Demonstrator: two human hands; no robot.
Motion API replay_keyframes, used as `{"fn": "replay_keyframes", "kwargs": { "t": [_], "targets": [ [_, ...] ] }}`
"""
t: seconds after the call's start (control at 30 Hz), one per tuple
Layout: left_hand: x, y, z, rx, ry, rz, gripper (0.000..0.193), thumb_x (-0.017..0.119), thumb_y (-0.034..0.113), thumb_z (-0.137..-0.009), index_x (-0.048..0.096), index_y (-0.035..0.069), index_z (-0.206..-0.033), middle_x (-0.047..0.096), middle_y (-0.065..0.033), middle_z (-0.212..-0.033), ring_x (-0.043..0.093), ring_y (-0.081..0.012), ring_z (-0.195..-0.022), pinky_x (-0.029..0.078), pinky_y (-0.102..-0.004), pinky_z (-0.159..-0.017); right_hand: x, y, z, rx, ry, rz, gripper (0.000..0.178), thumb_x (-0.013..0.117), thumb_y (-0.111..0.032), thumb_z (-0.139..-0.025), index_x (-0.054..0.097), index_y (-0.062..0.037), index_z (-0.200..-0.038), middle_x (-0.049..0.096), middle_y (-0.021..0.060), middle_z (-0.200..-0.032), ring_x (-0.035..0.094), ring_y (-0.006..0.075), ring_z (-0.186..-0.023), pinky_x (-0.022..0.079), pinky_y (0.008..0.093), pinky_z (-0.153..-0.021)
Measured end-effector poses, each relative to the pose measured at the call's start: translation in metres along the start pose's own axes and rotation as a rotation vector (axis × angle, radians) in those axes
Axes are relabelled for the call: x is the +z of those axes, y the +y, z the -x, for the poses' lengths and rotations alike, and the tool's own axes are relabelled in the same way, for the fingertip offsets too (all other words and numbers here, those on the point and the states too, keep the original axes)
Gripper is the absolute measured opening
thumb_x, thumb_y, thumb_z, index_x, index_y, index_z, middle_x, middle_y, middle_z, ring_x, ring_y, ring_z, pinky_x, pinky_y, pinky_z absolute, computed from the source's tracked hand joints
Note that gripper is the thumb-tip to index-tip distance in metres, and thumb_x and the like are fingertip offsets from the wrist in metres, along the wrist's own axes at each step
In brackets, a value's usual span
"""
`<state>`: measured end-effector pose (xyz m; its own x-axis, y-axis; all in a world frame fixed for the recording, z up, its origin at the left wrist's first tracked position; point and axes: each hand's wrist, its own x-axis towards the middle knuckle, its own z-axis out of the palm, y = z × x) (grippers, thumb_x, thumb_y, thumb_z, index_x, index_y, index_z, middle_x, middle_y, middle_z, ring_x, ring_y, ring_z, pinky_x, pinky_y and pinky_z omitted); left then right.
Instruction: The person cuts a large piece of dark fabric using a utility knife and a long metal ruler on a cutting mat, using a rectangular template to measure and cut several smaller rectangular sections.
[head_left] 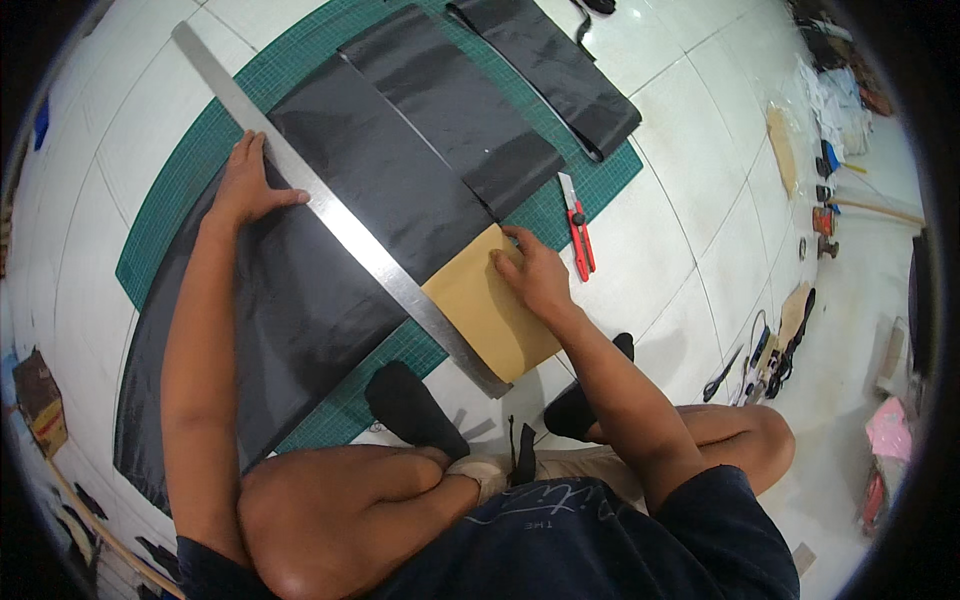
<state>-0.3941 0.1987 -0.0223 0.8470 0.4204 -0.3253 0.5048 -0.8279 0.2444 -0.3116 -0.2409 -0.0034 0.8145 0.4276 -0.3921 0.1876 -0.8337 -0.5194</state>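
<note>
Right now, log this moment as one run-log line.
left hand: pressing steel ruler onto black sheet | right hand: flat on tan template | red utility knife: lying untouched on green cutting mat

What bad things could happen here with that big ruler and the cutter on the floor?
1. The left hand alone presses the long metal ruler, near its far end, so the near end could swing off line over the black sheet.
2. The right hand rests flat on the tan pattern piece, which might slide and shift.
3. The red utility knife lies loose close to that hand; reaching without looking could mean a nick, if the blade is out.
</note>
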Motion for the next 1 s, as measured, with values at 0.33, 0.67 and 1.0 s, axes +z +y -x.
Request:
{"fn": "replay_keyframes", "kwargs": {
  "t": [0.33, 0.67, 1.0],
  "targets": [
    [-0.0014, 0.0043, 0.0006, -0.020, -0.002, 0.022, 0.134, 0.094, 0.054, -0.053, 0.027, -0.006, -0.153, 0.024, -0.0267, -0.161, 0.025, -0.0401, -0.150, 0.026, -0.0463, -0.123, -0.0044, -0.0050, 0.0016, -0.014, -0.002, -0.026, 0.046, 0.064, -0.034, -0.091, 0.061, -0.0132, -0.132, 0.072, 0.0188, -0.106, 0.069, 0.0394, -0.098, 0.053, 0.0493, -0.086],
    [-0.0007, 0.0023, 0.0004, 0.016, 0.026, 0.000, 0.133, 0.092, 0.058, -0.055, 0.028, -0.007, -0.152, 0.025, -0.0272, -0.160, 0.026, -0.0396, -0.149, 0.027, -0.0459, -0.123, -0.0095, -0.0071, -0.0017, -0.017, -0.034, -0.001, 0.043, 0.063, -0.033, -0.091, 0.062, -0.0120, -0.129, 0.072, 0.0211, -0.101, 0.069, 0.0398, -0.096, 0.054, 0.0501, -0.085],
    [-0.0007, 0.0035, 0.0011, -0.009, 0.006, 0.010, 0.133, 0.091, 0.057, -0.057, 0.026, -0.006, -0.154, 0.024, -0.0266, -0.161, 0.024, -0.0394, -0.150, 0.025, -0.0458, -0.124, -0.0052, -0.0015, -0.0035, -0.043, -0.011, -0.016, 0.043, 0.065, -0.032, -0.090, 0.063, -0.0114, -0.129, 0.072, 0.0211, -0.101, 0.069, 0.0399, -0.096, 0.055, 0.0497, -0.085]
  ]
}}
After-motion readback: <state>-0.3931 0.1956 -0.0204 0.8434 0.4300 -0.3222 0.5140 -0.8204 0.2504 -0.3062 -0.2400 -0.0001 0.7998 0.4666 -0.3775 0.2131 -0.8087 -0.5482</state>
